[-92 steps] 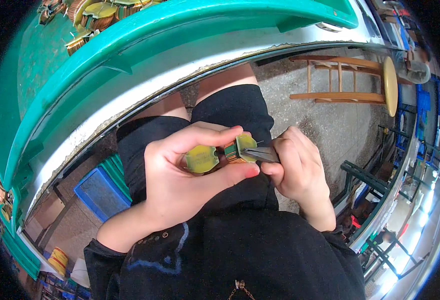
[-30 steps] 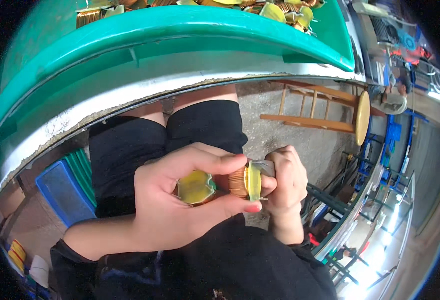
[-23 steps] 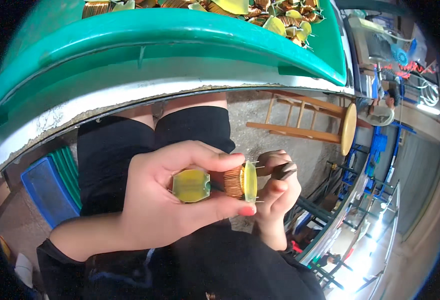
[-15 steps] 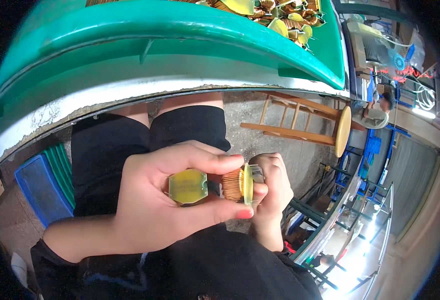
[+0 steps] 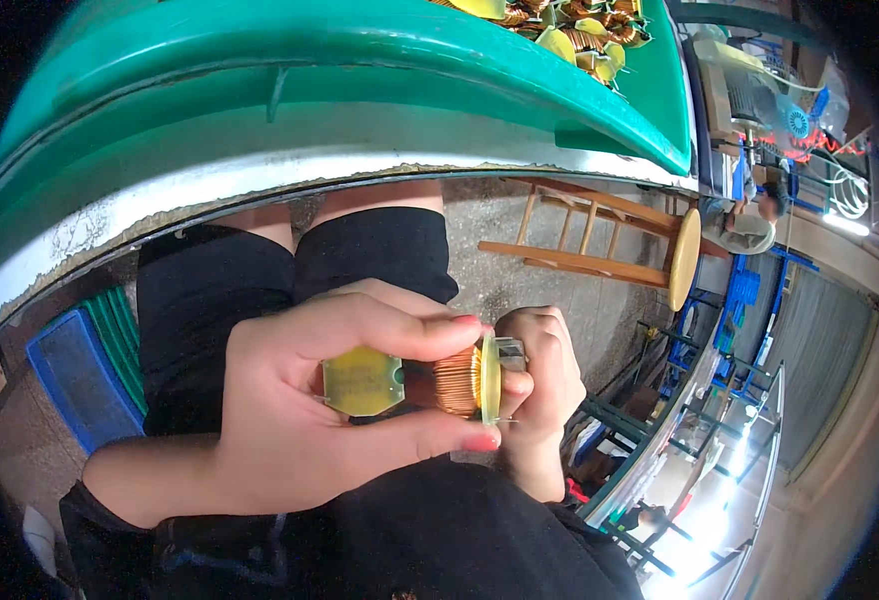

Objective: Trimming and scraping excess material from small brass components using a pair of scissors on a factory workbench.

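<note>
Between the thumb and forefinger of my left hand (image 5: 290,420) is a copper-wound coil (image 5: 457,382). A round yellow base plate (image 5: 491,380) sits on the coil's right end, with thin pins sticking out. Deeper in the same hand lies a second piece, its yellow board (image 5: 363,382) facing up; the rest of it is hidden by the fingers. My right hand (image 5: 548,385) is closed just right of the coil, one fingertip against the plate. A small shiny, see-through-looking piece (image 5: 511,352) shows at its fingers; its kind is unclear.
Above my lap, a green bin (image 5: 360,40) stands on a white worn-edged table (image 5: 160,195). Several copper coils (image 5: 590,40) with yellow plates lie inside it. A wooden stool (image 5: 600,255) lies to the right in view; blue and green crates (image 5: 80,375) are at left. Another person (image 5: 750,230) is far right.
My left hand and its coils have shifted slightly left. The coil's plate has turned a little. My right hand stays nearly in place.
</note>
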Demonstrator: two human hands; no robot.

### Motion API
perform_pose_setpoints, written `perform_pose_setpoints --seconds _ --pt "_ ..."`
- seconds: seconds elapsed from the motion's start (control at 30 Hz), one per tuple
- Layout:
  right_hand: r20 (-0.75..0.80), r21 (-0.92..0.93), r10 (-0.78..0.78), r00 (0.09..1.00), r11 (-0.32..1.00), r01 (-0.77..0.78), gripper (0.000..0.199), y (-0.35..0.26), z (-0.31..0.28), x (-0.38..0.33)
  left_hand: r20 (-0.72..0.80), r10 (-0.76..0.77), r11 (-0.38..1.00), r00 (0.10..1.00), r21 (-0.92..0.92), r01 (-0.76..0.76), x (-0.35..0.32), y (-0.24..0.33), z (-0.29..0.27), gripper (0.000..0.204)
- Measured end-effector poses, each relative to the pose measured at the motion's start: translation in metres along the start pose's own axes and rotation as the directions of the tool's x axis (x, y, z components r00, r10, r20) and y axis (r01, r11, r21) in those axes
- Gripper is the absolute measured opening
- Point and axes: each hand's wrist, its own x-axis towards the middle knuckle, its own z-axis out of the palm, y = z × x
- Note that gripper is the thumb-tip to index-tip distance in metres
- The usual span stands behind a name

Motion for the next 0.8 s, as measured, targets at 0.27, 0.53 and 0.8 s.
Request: perform_pose_setpoints --seconds 0.27,0.53,0.8 --pt "0.010 0.007 0.017 1.000 1.000 -0.017 0.040 -0.003 -0.004 0.004 0.024 0.018 1.000 1.000 0.011 -0.019 0.003 0.001 0.002 0.055" --pt "0.053 -0.106 0.001 0.999 0.994 0.004 0.039 -0.004 -0.003 0.004 0.007 0.032 0.999 0.999 0.032 -0.032 0.000 -0.002 0.001 0.057" --pt "-0.012 0.331 0.189 0.982 0.928 -0.174 0.042 -0.001 0.000 -0.006 0.048 -0.025 0.999 0.999 0.023 0.024 0.002 0.004 0.001 0.061"
